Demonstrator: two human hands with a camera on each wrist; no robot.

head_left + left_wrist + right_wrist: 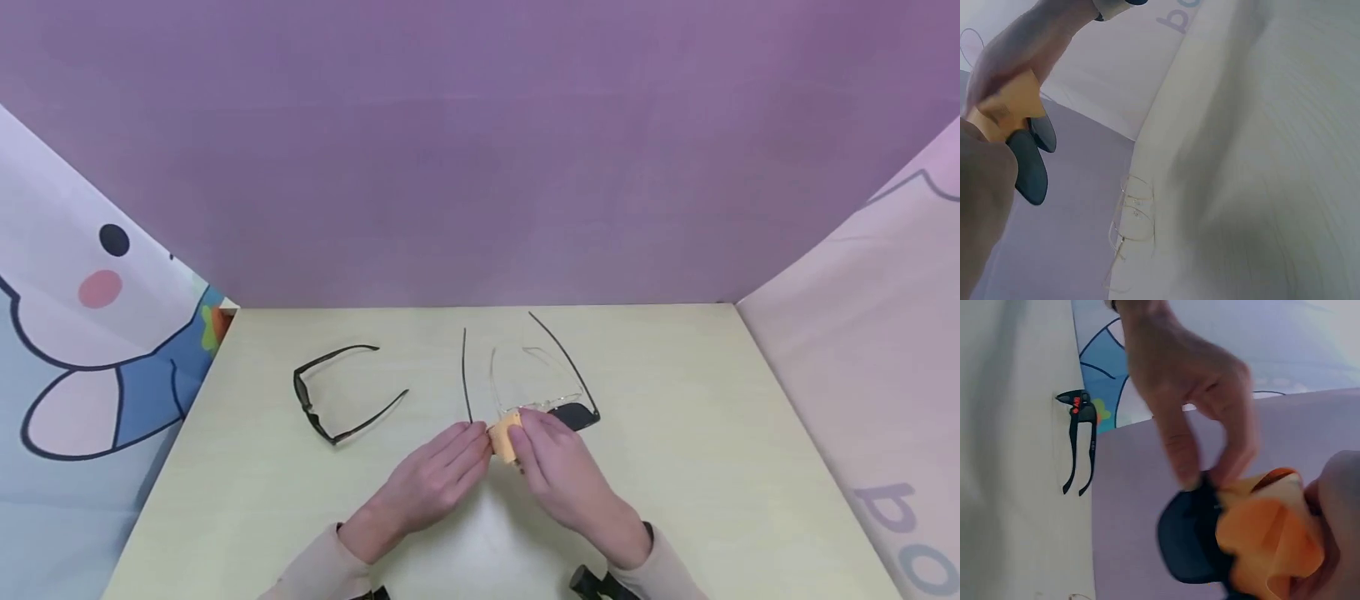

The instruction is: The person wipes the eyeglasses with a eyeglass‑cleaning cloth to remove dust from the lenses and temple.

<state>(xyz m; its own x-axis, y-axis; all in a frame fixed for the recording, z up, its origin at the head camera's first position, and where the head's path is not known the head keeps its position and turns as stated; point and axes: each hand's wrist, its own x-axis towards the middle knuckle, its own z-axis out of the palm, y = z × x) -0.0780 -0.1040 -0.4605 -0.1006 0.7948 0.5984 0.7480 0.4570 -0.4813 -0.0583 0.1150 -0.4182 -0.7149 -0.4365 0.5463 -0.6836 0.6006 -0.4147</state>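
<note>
My left hand (431, 479) pinches the corner of a pair of dark sunglasses (1188, 537) between thumb and finger. My right hand (562, 475) holds an orange cloth (1272, 540) folded over one lens. The other dark lens (573, 416) shows beyond the right hand in the head view, and both temples point away across the table. In the left wrist view the cloth (1016, 106) sits between the two hands, with dark lenses (1029, 169) below it. The covered lens is hidden.
Black-framed glasses (303, 396) with open temples lie on the pale table (225, 517) to the left. Thin wire-framed glasses (1135, 212) lie on it just beyond the hands. A purple panel (480, 167) stands at the back, with printed panels on both sides.
</note>
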